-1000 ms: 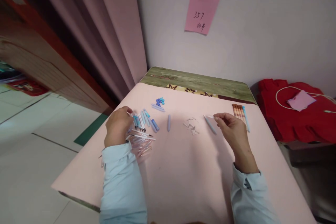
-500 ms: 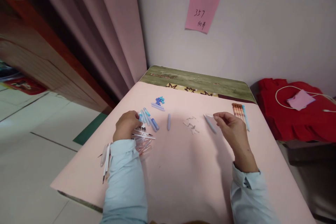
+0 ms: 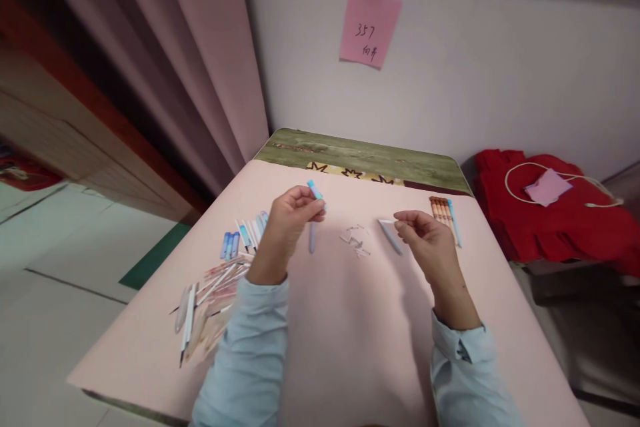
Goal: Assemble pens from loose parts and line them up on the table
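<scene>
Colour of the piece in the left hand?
The piece is light blue where it shows past the left hand. Best view: head.

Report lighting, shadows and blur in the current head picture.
Head view: diffuse light, no harsh glare; soft shadow on the pink table cover beside the right hand; wooden panel at left smeared and stretched; number on the pink note legible; small white pieces fuzzy.

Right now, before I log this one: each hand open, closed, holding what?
Left hand: closed, pinching a small blue piece.
Right hand: closed at the fingertips, apparently on a thin whitish piece.
</scene>
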`<control>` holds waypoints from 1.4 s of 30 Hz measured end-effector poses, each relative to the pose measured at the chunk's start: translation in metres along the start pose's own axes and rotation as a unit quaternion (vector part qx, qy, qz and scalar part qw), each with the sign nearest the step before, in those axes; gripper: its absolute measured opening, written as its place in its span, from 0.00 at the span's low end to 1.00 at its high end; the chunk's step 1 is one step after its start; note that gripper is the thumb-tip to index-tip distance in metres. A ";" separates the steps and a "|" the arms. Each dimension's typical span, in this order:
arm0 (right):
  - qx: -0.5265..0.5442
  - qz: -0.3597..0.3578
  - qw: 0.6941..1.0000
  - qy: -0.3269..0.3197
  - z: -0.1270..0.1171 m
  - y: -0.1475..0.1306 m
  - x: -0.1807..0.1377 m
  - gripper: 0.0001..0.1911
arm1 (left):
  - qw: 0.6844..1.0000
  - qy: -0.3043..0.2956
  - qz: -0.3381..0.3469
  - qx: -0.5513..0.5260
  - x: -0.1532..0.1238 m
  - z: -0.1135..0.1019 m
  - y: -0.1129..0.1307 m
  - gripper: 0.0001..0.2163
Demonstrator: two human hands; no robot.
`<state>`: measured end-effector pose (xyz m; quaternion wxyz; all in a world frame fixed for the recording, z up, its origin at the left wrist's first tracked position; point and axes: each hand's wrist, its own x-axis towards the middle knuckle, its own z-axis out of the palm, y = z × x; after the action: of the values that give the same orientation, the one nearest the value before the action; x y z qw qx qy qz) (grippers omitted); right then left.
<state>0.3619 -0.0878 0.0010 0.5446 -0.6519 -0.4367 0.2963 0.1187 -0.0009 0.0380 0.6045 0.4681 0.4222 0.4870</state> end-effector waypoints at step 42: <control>-0.035 -0.074 0.997 0.015 0.014 -0.033 -0.013 0.12 | 0.891 -0.048 -0.258 -0.370 -0.025 0.095 -0.053 0.02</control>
<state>0.3363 -0.0926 0.0287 0.5485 -0.6405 -0.4860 0.2298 0.2166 -0.0451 0.0075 0.8578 0.1078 0.2882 0.4118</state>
